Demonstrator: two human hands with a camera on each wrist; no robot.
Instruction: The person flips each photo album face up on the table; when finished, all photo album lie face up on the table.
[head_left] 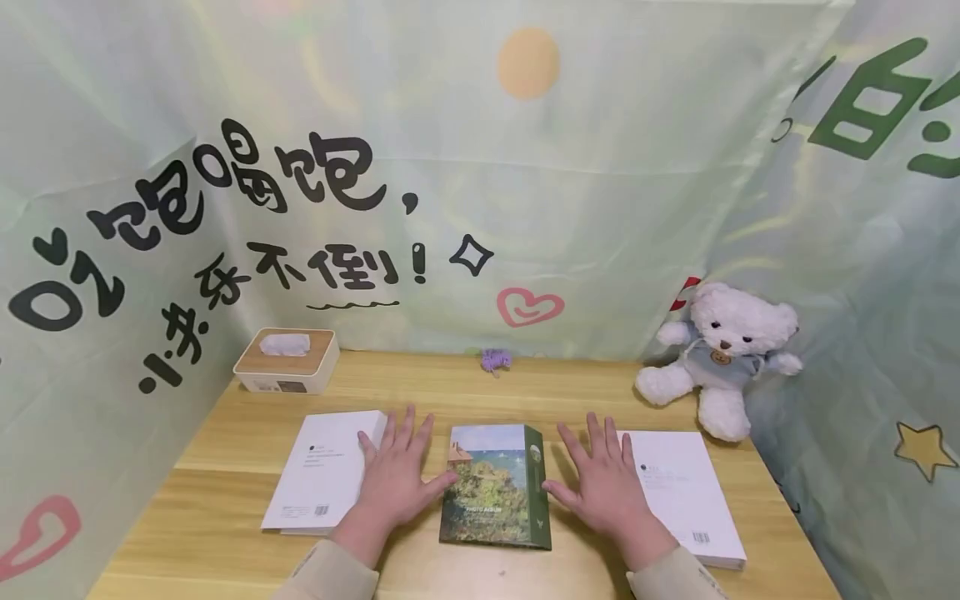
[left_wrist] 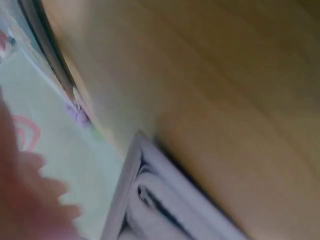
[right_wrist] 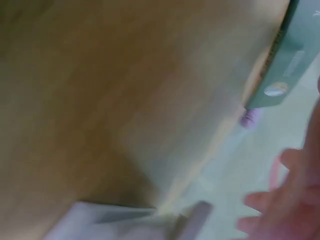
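A photo album [head_left: 486, 483] with a painted seaside garden cover and a green spine [right_wrist: 285, 75] lies in the middle of the table. To its left my left hand [head_left: 396, 467] spreads its fingers, the thumb tip at the album's left edge. That hand overlaps the inner edge of a white book [head_left: 322, 467] with a barcode. My right hand [head_left: 606, 483] is spread too, its thumb tip right at the album's spine side. It overlaps the inner side of a second white book [head_left: 686, 492]. Both hands hold nothing. The wrist views are blurred, with fingers [left_wrist: 45, 190] at the edge.
A tissue box [head_left: 288, 362] with a wooden top stands at the back left of the wooden table [head_left: 202, 483]. A small purple bundle [head_left: 495, 360] lies at the back edge. At the back right sits a white teddy bear [head_left: 723, 362]. Printed curtains [head_left: 600, 208] enclose the table.
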